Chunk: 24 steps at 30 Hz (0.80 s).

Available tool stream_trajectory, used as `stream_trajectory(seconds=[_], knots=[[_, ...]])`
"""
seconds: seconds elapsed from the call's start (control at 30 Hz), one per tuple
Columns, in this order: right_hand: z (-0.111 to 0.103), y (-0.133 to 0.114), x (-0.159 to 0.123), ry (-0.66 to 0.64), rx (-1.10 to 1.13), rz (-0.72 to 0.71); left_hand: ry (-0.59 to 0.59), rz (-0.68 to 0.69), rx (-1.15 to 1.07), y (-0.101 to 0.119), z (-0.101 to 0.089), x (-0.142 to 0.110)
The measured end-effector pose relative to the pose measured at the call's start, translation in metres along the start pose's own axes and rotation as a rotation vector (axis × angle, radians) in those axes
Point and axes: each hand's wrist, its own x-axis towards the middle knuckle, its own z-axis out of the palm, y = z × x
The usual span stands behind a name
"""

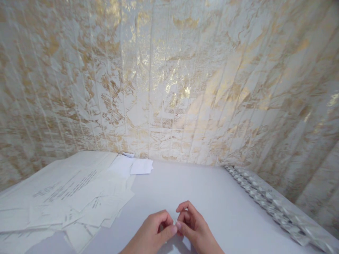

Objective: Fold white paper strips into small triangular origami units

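Observation:
My left hand and my right hand meet low in the middle, above the white table. Both pinch a small white piece, apparently paper, and the fingers cover most of it. The left thumb presses against curled fingers. On the right hand, thumb and fingers close at the piece while the index finger arches above. Something white shows below the hands, too blurred to make out.
Printed sheets lie in a loose, overlapping pile at left. White paper slips rest at its back corner. A long chain of folded strips runs along the right side. Behind the table hangs a patterned curtain.

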Motion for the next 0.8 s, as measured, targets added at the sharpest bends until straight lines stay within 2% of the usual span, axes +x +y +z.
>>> stream_trajectory(seconds=[0.13,0.3,0.4,0.57,0.8], knots=[[0.001,0.000,0.001,-0.012,-0.006,0.013,-0.020,-0.016,-0.017,-0.004,0.001,0.003],[0.005,-0.017,-0.002,-0.085,-0.047,0.003,-0.023,-0.017,-0.063,-0.007,-0.001,0.004],[0.005,-0.023,-0.004,-0.061,-0.101,0.014,-0.021,0.002,-0.072,-0.005,-0.003,0.002],[0.005,-0.016,-0.002,-0.025,-0.098,0.064,-0.020,0.027,-0.055,-0.003,0.000,0.001],[0.009,-0.018,-0.001,0.009,-0.136,-0.042,0.074,0.019,-0.025,-0.003,0.007,0.001]])
